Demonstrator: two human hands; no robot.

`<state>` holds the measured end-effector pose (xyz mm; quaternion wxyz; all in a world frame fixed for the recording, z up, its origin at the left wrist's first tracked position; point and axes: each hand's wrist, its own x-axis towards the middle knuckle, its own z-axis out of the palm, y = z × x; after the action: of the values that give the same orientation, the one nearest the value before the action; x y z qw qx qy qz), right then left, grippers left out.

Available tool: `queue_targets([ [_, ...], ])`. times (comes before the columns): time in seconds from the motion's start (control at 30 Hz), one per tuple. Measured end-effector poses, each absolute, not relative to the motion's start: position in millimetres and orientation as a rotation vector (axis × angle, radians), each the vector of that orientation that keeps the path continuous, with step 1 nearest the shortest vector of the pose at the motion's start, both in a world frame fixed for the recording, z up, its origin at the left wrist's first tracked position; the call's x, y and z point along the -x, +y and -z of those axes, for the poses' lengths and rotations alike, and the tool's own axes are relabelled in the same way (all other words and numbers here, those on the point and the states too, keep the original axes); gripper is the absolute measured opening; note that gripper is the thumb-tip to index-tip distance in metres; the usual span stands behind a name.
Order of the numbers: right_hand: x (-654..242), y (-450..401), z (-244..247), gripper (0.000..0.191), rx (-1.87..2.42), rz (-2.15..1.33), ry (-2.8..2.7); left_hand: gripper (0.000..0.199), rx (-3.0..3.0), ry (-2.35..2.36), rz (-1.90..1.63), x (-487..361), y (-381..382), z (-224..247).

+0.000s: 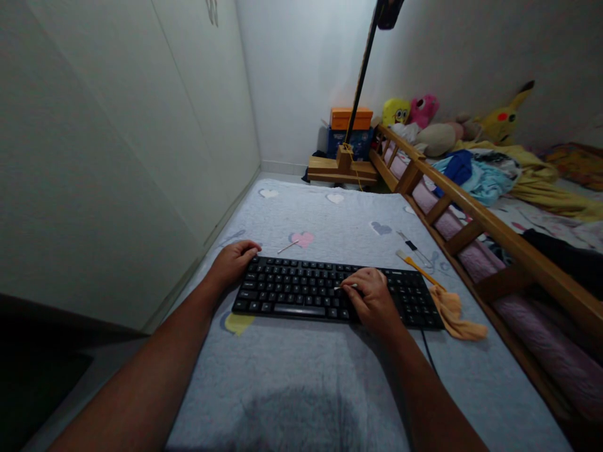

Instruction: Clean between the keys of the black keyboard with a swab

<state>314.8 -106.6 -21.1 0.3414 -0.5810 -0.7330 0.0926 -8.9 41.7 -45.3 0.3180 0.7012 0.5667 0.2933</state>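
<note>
Head view: the right hand (370, 293) is pinching a thin white cotton swab (338, 288) over the black plastic keyboard (282, 285), which is lying on a pale blue heart-patterned cover (301, 351); the left hand (234, 258), fingers together, is touching its upper left corner.

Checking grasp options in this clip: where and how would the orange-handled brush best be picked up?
Probably mid-handle, from above, with thumb and fingertip on its two long sides. The brush lies flat, its handle long and thin; the bristles point away from the person, and the orange cloth crowds the near end. The right hand is nearer, but holds a cotton swab.
</note>
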Motion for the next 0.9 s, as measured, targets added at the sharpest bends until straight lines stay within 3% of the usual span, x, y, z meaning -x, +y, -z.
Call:
queue_targets([
  [0.9,-323,-113,16,0.014,1.533,-0.178,-1.9,0.035,-1.842,1.487,-0.785,7,40,43],
])
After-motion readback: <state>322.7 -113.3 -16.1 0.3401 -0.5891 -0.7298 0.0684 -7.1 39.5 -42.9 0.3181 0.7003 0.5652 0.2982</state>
